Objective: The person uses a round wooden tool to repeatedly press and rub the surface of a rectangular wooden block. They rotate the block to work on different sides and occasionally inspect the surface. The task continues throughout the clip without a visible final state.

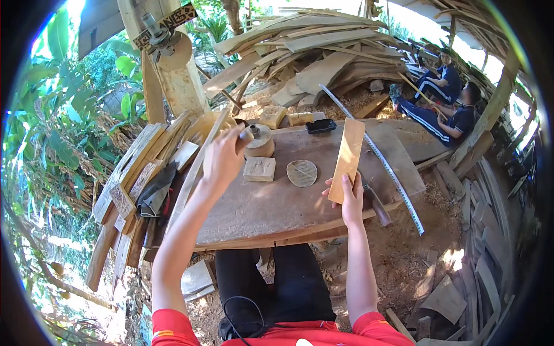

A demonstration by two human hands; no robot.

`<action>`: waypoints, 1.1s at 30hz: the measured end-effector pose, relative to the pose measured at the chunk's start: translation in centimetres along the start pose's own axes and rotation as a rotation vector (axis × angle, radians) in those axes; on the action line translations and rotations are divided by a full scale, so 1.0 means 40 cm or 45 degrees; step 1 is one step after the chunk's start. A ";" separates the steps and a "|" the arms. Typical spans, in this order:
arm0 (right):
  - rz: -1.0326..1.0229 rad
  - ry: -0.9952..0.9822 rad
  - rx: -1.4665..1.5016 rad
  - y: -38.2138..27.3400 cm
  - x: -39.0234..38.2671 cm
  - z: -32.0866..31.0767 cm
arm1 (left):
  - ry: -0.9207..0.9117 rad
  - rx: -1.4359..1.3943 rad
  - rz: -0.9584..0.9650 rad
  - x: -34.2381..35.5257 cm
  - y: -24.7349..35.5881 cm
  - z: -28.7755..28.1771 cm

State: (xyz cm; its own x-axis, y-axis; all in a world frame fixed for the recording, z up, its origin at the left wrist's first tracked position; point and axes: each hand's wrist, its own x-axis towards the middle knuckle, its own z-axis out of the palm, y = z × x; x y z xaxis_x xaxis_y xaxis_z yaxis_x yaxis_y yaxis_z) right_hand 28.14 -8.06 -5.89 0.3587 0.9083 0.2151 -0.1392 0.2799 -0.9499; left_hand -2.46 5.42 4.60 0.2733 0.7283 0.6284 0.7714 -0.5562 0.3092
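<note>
My left hand [222, 161] is closed round a wooden-handled tool [246, 138], raised over the left side of a brown wooden table [248, 216]; its working end is mostly hidden. In my right hand [352, 202], a flat rectangular wooden board [348, 147] stands tilted upright, gripped near its lower end over the table's right part. Between the hands lie a small square wood block [259, 169] and a thin oval leaf-like piece [302, 173]. Behind the block sits a round wooden piece [261, 144] with a short dark tube on top.
A long white measuring stick [378, 154] crosses the table's right side past its edge. Next to my right hand, a dark wooden handle [377, 205] overhangs the front edge. A black tray [321, 126] lies farther back. Planks [130, 173] crowd the left. Two people [441, 109] sit at far right.
</note>
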 end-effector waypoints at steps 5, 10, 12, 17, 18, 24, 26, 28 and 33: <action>0.009 0.006 -0.010 0.002 -0.002 -0.012 | -0.348 -0.049 -0.194 -0.106 0.083 0.077; -0.009 -0.020 -0.020 0.000 0.000 -0.001 | -0.431 0.366 -0.122 -0.152 0.089 0.144; -0.006 -0.029 -0.017 0.001 0.000 0.008 | -0.428 0.355 -0.047 -0.170 0.054 0.160; -0.024 0.015 -0.048 0.004 -0.005 -0.009 | -0.762 0.182 -0.053 -0.155 0.062 0.077; -0.018 0.017 -0.053 0.002 -0.005 -0.011 | -0.848 0.145 -0.075 -0.154 0.054 0.064; -0.008 0.003 -0.067 -0.007 -0.007 0.003 | -0.646 0.015 -0.043 -0.160 0.016 0.055; -0.007 -0.001 -0.072 -0.009 -0.007 0.010 | -0.643 -0.055 -0.036 -0.145 -0.022 0.068; -0.002 0.005 -0.089 -0.009 -0.007 0.011 | -0.596 -0.072 0.001 -0.147 -0.030 0.077; 0.000 0.022 -0.108 -0.013 -0.004 0.008 | -0.267 -0.218 0.569 -0.225 0.089 0.084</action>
State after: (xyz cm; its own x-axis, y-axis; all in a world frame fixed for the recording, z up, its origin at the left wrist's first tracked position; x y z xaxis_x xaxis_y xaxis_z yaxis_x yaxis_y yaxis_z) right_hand 27.86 -8.24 -5.35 0.3744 0.9027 0.2121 -0.0607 0.2521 -0.9658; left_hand -0.25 -1.74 -2.36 0.6770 0.4595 0.5749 0.4530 -0.8758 0.1665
